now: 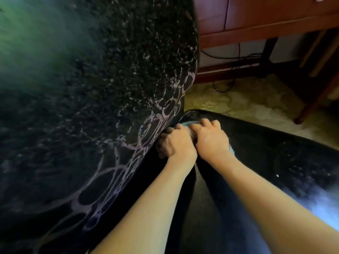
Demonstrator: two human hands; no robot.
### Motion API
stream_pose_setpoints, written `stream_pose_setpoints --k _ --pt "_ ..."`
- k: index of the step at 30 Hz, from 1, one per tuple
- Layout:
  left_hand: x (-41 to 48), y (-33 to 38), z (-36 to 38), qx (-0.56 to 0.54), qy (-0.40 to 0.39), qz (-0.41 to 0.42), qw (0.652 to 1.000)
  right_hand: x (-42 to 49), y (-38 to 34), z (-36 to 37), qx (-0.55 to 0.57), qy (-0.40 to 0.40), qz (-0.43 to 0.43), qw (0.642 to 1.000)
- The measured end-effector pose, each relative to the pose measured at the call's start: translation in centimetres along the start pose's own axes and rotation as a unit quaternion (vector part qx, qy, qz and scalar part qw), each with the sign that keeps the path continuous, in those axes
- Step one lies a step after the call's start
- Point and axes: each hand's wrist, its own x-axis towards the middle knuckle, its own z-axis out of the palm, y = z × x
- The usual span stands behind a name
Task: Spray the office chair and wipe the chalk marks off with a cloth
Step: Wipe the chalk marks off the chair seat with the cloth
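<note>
The black office chair fills the view: its backrest (102, 74) at left carries purple-white looping chalk marks (152, 125) along its lower edge, and its seat (275, 153) stretches to the right. A light blue cloth (190, 123) shows only in slivers under my hands. My left hand (174, 142) and my right hand (211, 138) lie side by side, fingers curled, pressing the cloth into the crease where backrest meets seat. No spray bottle is in view.
A reddish wooden desk (256, 21) with drawers stands behind the chair at upper right, black cables (236, 61) hanging beneath it. A wooden leg (315, 99) slants down at right. Patterned pale floor (238, 101) lies beyond the seat.
</note>
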Motion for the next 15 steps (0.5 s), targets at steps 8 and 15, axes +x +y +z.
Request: stream_pose_setpoints --k 8,15 --pt "4.8 7.5 0.1 0.046 0.073 0.122 0.989 6.5 7.4 -0.8 0.001 0.033 0.052 0.998" --pt "4.1 10.3 1.1 0.042 0.083 0.189 0.977 7.0 11.3 -1.1 -0.026 0.041 0.083 0.995"
